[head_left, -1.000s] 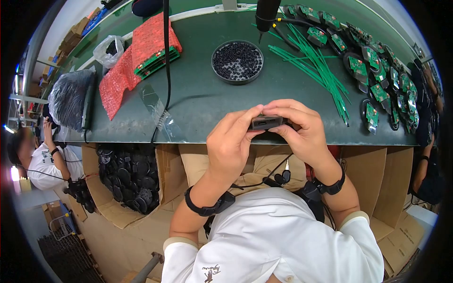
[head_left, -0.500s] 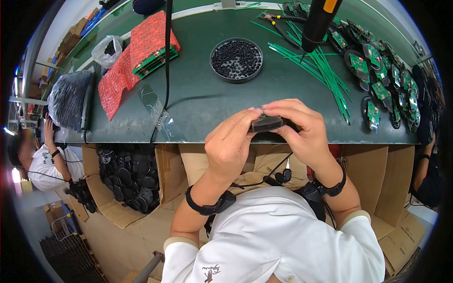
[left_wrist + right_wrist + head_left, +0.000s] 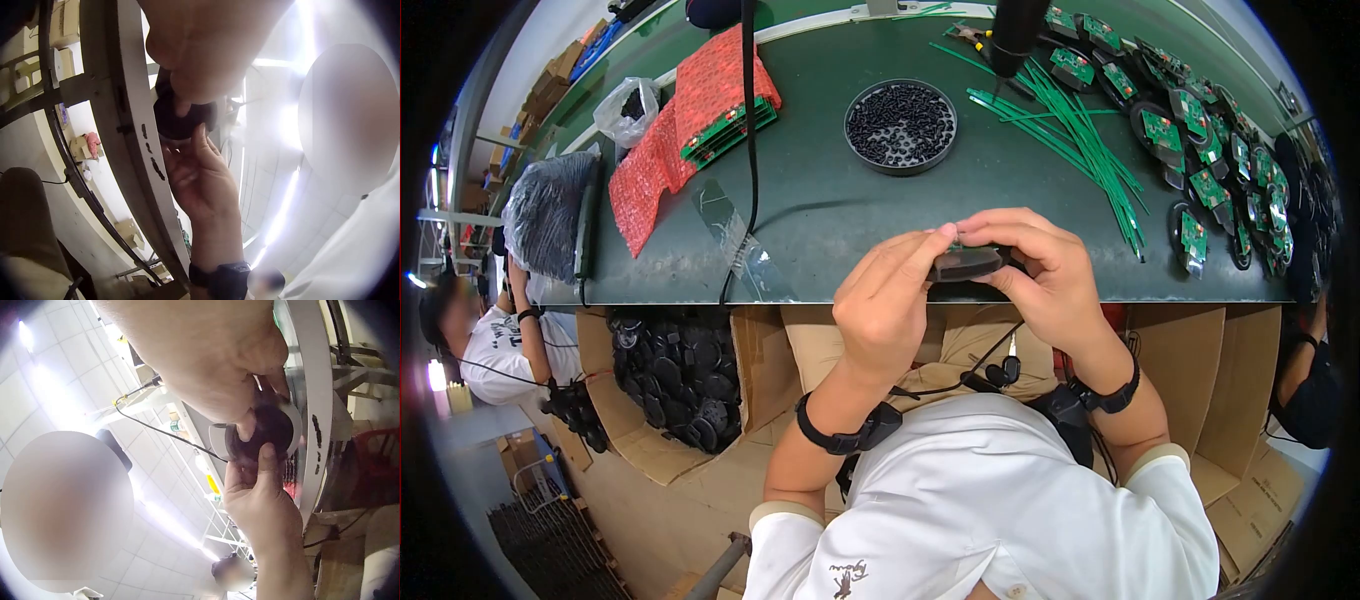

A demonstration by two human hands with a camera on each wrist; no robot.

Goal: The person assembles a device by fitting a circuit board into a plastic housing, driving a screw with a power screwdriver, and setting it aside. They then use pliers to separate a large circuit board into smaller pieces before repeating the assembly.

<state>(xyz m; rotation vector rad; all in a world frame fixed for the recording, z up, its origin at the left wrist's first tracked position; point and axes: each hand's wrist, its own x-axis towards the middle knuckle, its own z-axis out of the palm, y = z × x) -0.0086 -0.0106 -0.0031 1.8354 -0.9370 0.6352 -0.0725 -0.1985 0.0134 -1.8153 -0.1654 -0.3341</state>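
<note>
Both hands hold a round black plastic housing (image 3: 967,264) just above the table's near edge. My left hand (image 3: 884,305) grips its left side, with the fingertips meeting the right hand's along the top. From the other side, my right hand (image 3: 1045,272) pinches it between thumb and fingers. In the right wrist view, the housing's dark round underside (image 3: 274,432) shows with a thumb from each hand pressed on it. The fingers hide much of its upper face.
A dark hanging tool (image 3: 1016,35) dangles over the table. Beyond the hands are a round dish (image 3: 900,169) of small black parts, green strips (image 3: 1080,150), and housings with circuit boards (image 3: 1190,235). Red bubble wrap (image 3: 640,190) lies left; a carton (image 3: 765,365) of black parts stands below.
The housing has turned in the hands: a slot-like port faced the head camera earlier, and now a smooth dark edge does. The hanging tool swung right, then partway back left.
</note>
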